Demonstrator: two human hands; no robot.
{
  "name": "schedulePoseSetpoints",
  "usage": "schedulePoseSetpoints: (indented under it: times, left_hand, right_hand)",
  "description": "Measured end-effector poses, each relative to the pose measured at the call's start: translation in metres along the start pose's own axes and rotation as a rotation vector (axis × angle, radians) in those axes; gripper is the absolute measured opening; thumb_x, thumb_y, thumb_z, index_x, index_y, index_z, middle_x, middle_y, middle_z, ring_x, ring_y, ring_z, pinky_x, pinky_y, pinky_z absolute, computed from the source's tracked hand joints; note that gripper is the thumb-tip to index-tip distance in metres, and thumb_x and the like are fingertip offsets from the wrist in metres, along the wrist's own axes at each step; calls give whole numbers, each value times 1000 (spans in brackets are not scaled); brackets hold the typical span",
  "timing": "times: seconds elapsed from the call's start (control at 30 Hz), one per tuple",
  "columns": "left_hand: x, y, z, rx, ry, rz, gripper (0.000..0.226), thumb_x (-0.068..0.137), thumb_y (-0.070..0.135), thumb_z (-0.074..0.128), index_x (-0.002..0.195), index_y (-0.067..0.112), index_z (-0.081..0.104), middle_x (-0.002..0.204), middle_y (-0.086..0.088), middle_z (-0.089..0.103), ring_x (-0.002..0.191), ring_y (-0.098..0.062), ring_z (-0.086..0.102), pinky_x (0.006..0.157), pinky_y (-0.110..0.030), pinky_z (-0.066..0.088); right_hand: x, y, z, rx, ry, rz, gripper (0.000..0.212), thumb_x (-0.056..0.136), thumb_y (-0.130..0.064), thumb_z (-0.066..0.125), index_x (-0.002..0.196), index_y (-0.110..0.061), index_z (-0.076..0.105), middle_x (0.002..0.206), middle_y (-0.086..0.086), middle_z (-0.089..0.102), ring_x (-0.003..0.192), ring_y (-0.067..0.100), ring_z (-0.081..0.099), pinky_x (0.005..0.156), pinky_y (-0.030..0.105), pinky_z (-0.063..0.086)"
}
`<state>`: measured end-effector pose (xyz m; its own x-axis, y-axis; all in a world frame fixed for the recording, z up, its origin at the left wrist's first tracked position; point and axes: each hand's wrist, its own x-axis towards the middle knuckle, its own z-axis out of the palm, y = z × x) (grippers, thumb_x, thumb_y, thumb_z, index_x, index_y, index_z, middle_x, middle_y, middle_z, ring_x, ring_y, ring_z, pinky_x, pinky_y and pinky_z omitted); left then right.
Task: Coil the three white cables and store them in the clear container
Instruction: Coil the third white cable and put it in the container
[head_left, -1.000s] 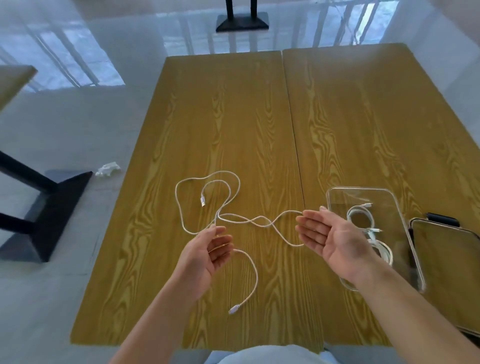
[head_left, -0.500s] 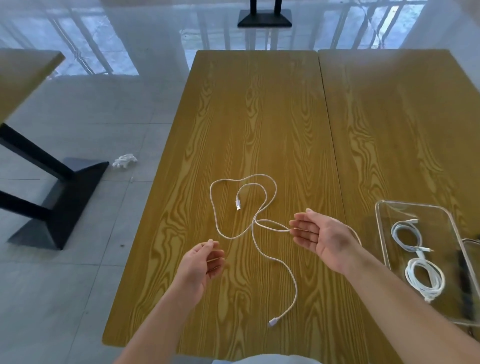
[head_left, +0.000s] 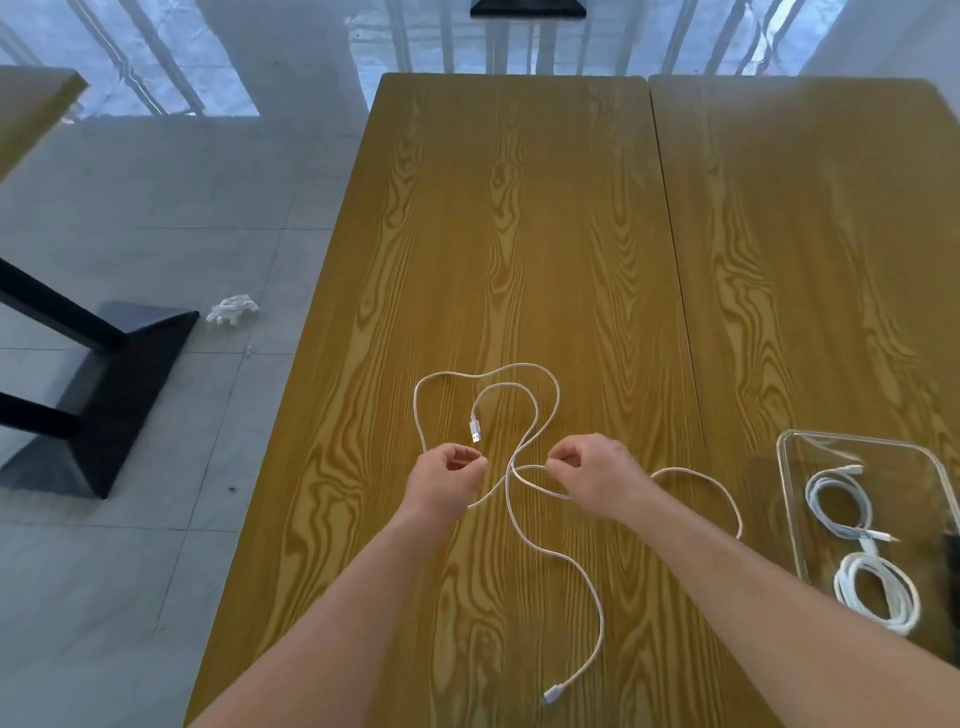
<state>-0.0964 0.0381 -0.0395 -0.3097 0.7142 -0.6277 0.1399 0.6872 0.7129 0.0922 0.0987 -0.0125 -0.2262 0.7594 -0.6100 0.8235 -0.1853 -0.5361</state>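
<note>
A long white cable (head_left: 540, 400) lies uncoiled in loose loops on the wooden table (head_left: 519, 234). Its USB plug (head_left: 475, 431) rests inside the far loop and its other plug (head_left: 551, 693) lies near the table's front edge. My left hand (head_left: 447, 480) pinches the cable at the left loop. My right hand (head_left: 597, 475) pinches it where the strands cross. At the right stands the clear container (head_left: 789, 499), holding two coiled white cables (head_left: 878, 597), one behind the other.
A dark object (head_left: 951, 556) shows at the right edge beside the container. The table's left edge runs close to my left arm. On the floor to the left are a black table base (head_left: 119, 384) and a crumpled white scrap (head_left: 232, 310).
Both hands have come down from open, palm-up poses and closed on the cable. The view has shifted left, so the container now sits at the right edge.
</note>
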Motion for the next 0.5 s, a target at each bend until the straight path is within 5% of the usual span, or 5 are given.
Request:
schedulePoseSetpoints:
  times: [0.17,0.27,0.5]
  left_hand:
    - [15,1,31,295,-13,69,18,90,24,67,105,14,68,98,2,69,91,-12,65,73,-24,52]
    - [19,-1,41,393,-4,56,11,90,24,66,96,17,70,90,4,69,83,-11,65,74,-29,56]
    - [23,-3,46,416,3,3,14,92,17,57,85,14,68,79,0,67,65,-12,59,52,-24,44]
  right_hand:
    - [8,-3,15,-239,-103,-16,24,100,-32,52,113,-19,67,101,-1,69,85,15,66,72,29,57]
    - [14,-1,23,-284,-134,-12,25,100,-34,53,114,-19,67,101,1,70,86,18,67,75,33,58]
    - [16,-2,30,-275,-117,-41,28,100,-36,53,102,-15,71,72,-3,62,58,11,53,52,24,40]
